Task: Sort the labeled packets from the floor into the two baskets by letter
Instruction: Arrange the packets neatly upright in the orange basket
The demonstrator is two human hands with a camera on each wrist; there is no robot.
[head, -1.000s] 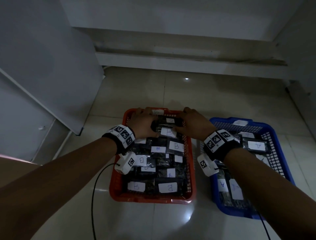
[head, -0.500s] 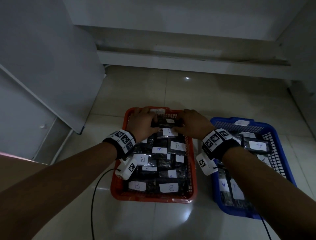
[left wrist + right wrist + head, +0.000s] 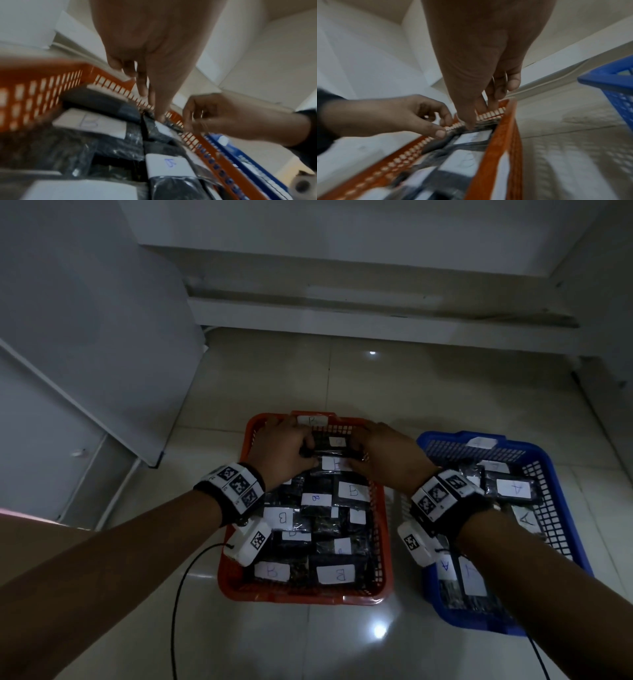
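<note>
We hold one packet between both hands at the far edge of the red basket, just above the packets already lying there, and its white label faces up, though we cannot read the letter on it. We judge it light and soft: a dark, glossy plastic pouch that bends and probably slips a little under the fingers, so the short ends are the sensible places to take it, with the label left clear. That is how we have it now. Our left hand pinches the left end with thumb and curled fingers, and our right hand pinches the right end the same way. Both forearms reach forward and down, wrists nearly level, knuckles up, and the hands sit close together with only the packet between them. In the wrist views the fingertips press down beside the slotted far wall of the basket. The red basket is packed with packets marked B, laid flat in rough rows. The blue basket stands just beside it on the floor, to our right, with packets marked A. We see no packets left on the floor.
</note>
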